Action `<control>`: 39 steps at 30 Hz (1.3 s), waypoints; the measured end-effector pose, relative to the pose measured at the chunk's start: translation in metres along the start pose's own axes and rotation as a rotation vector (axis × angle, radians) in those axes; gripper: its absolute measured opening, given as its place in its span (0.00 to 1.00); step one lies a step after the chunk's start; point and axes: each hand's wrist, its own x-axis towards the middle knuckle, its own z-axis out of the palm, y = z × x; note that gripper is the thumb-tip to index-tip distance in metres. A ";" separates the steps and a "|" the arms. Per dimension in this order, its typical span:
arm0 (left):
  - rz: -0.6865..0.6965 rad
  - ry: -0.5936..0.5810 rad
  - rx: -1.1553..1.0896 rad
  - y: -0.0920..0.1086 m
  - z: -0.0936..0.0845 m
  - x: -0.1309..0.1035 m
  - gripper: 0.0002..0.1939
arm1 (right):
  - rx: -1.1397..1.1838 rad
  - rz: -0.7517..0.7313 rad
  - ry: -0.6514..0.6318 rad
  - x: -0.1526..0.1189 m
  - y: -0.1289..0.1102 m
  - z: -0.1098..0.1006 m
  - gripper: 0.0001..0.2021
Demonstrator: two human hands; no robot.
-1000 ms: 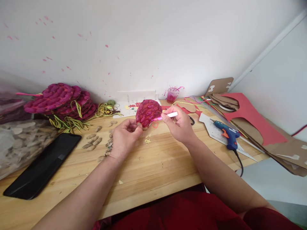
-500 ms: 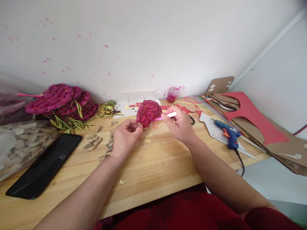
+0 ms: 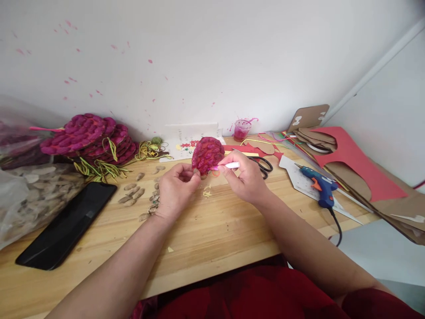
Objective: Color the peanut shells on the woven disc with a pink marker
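Note:
A round piece covered in magenta-painted peanut shells (image 3: 208, 153) is tilted up above the table. My left hand (image 3: 179, 184) is closed on its lower left edge, thumb and fingers pinched together. In my right hand (image 3: 244, 175) is a paintbrush (image 3: 231, 165) with a white handle, and its pink tip touches the lower right edge of the piece. Unpainted peanut shells (image 3: 133, 194) lie beside my left wrist. Small yellow scraps (image 3: 207, 191) are on the wood between the hands. Behind my right hand, black-handled scissors (image 3: 265, 166) are partly covered.
At the left are stacked magenta pieces (image 3: 89, 135) with yarn, a bag of shells (image 3: 36, 199) and a black phone (image 3: 66, 226). A cup of pink paint (image 3: 241, 129) stands by the wall. At right lie a blue glue gun (image 3: 320, 186), red paper (image 3: 361, 164) and cardboard (image 3: 308, 117).
The paintbrush has shifted down to the lower edge of the piece, and my right hand has dropped slightly. More of the scissors' handles shows. The whole view has shifted slightly.

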 end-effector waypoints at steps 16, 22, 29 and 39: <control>-0.007 0.029 0.040 0.001 0.001 0.000 0.06 | -0.133 -0.195 -0.137 -0.008 -0.002 0.011 0.05; -0.033 0.028 0.032 -0.001 0.002 0.001 0.06 | -0.146 -0.203 -0.108 -0.009 -0.004 0.010 0.04; -0.026 0.035 0.034 0.000 0.003 0.002 0.06 | -0.158 -0.267 -0.143 -0.009 -0.004 0.010 0.03; -0.049 0.033 0.013 0.000 0.003 0.002 0.05 | -0.181 -0.275 -0.136 -0.008 -0.004 0.010 0.03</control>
